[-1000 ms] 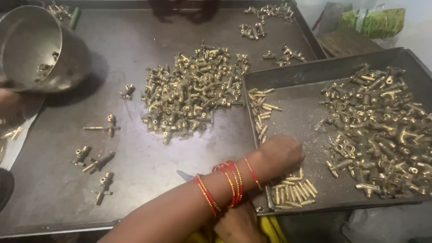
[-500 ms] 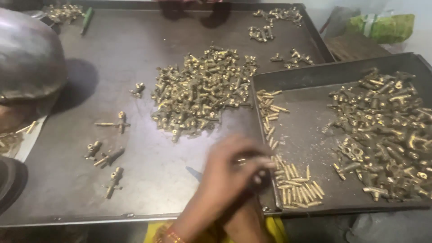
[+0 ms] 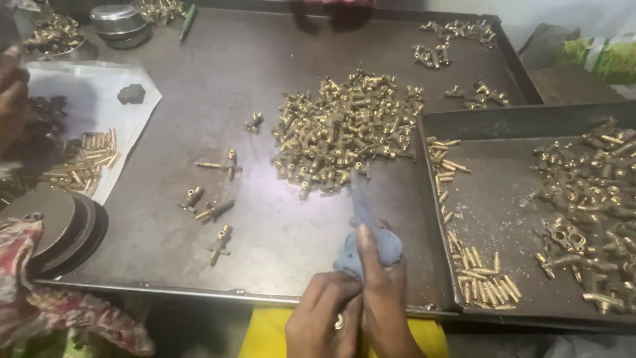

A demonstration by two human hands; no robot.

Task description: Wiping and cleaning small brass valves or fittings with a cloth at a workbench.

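Observation:
Both of my hands meet at the near edge of the big dark metal tray. My right hand grips a blue-grey cloth whose tip points up toward a pile of brass fittings. My left hand presses against the right one, with a small brass part showing between its fingers. A few loose fittings lie to the left of the hands.
A smaller tray at the right holds brass fittings and short brass pins. At the left are a white sheet with pins, stacked dark discs, steel bowls and another person's hand.
My arm drew back from the right tray toward the near edge, and both hands now hold the cloth together. The steel bowl held at the left has gone from view.

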